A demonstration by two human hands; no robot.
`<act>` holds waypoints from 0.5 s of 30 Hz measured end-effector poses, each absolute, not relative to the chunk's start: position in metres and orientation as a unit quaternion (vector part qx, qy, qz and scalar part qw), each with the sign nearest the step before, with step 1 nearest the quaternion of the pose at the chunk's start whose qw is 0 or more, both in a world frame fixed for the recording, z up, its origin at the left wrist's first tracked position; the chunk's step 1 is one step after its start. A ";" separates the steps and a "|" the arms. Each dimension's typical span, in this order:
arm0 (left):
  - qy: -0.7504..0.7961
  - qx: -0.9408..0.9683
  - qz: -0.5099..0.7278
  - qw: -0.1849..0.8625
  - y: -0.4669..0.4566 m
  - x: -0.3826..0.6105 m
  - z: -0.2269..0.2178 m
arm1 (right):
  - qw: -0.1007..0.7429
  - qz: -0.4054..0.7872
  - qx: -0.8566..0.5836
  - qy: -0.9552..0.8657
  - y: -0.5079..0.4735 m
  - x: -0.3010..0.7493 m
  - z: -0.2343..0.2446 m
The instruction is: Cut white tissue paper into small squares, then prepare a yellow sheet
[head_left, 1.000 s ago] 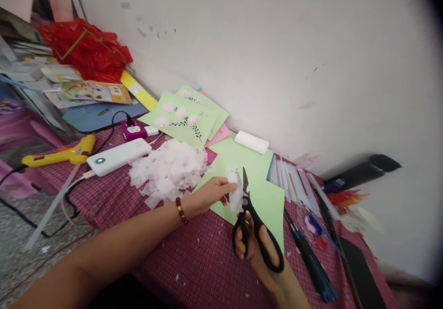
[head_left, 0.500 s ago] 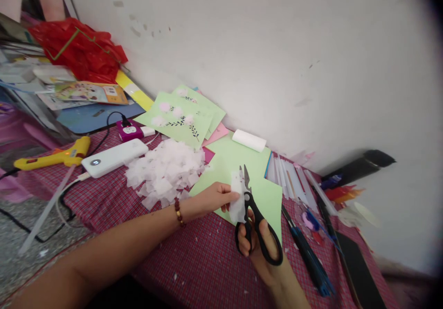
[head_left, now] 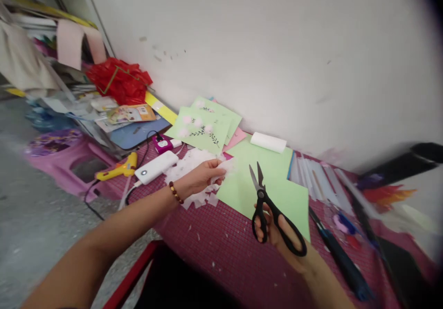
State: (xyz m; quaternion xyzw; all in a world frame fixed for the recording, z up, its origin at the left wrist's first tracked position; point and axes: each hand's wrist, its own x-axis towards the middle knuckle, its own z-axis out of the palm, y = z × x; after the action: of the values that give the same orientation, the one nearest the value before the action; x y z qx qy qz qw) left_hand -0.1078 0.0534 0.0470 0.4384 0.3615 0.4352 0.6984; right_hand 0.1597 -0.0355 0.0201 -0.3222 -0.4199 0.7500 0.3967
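Note:
My right hand [head_left: 277, 233] grips black-handled scissors [head_left: 268, 207], blades slightly apart and pointing up over a light green sheet [head_left: 273, 193]. My left hand [head_left: 200, 177], with a bead bracelet at the wrist, pinches a small piece of white tissue paper [head_left: 226, 166] and hovers over the pile of white paper squares [head_left: 194, 180]. The two hands are apart, the paper piece to the left of the scissor tips.
A red checked cloth [head_left: 221, 240] covers the table. A white power bank [head_left: 155, 167], yellow glue gun [head_left: 119, 168] and pink charger [head_left: 162, 144] lie left. Flowered green cards [head_left: 202, 127], a white roll [head_left: 268, 142], white strips [head_left: 311, 173] and pens [head_left: 341, 253] lie near the wall.
My left hand has carried the white paper piece away from the scissors, leftward to the pile. The scissors have stayed in my right hand. The view has swung left.

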 end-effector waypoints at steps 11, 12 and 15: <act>0.408 0.332 0.498 0.690 0.001 -0.183 0.019 | 0.194 0.779 -0.272 -0.530 -0.022 0.089 0.005; 0.414 0.333 0.499 0.684 -0.005 -0.185 0.016 | 0.191 0.773 -0.265 -0.544 -0.018 0.084 0.008; 0.435 0.339 0.491 0.675 -0.017 -0.189 0.013 | 0.175 0.742 -0.260 -0.593 -0.008 0.073 0.017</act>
State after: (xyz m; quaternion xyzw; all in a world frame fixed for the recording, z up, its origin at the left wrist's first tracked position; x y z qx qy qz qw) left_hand -0.1891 -0.0167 0.0134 0.3387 0.4348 0.4911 0.6746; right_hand 0.0730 -0.0080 0.0168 -0.2604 -0.5931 0.7415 0.1750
